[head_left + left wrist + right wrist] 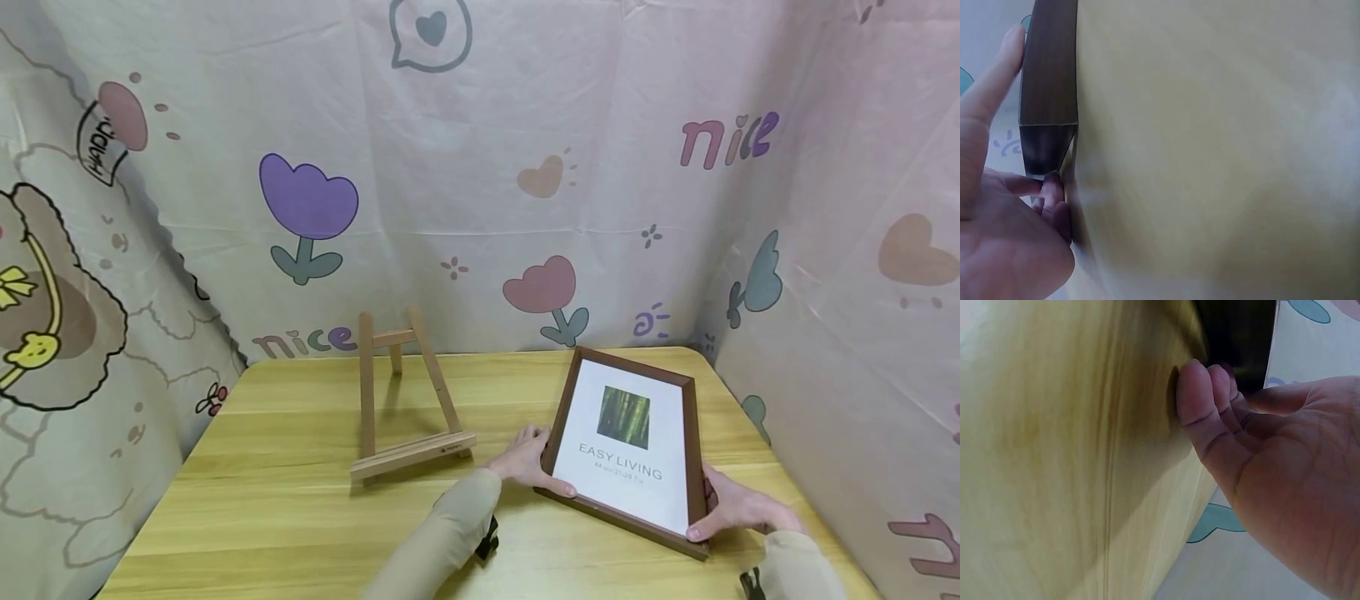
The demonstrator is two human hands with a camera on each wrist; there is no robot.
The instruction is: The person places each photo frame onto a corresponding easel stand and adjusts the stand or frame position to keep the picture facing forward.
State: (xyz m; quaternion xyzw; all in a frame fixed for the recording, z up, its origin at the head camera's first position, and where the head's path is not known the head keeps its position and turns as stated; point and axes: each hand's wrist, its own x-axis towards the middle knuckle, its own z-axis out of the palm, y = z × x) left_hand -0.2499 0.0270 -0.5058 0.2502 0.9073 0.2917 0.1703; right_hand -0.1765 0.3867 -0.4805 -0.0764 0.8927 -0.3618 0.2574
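Note:
A picture frame with a brown border lies face up at the right of the table, turned slightly. Its white insert bears a small green forest picture and the words EASY LIVING. My left hand grips its left side near the lower corner, thumb on the front border. At the lower right corner my right hand holds the other side, thumb also on top. The left wrist view has curled fingers by the dark border. Fingertips sit low beside the frame, close to the tabletop, in the right wrist view.
Left of the frame, a small wooden easel stands on the wooden table, its ledge facing front. Printed cloth hangs behind the table and along both sides.

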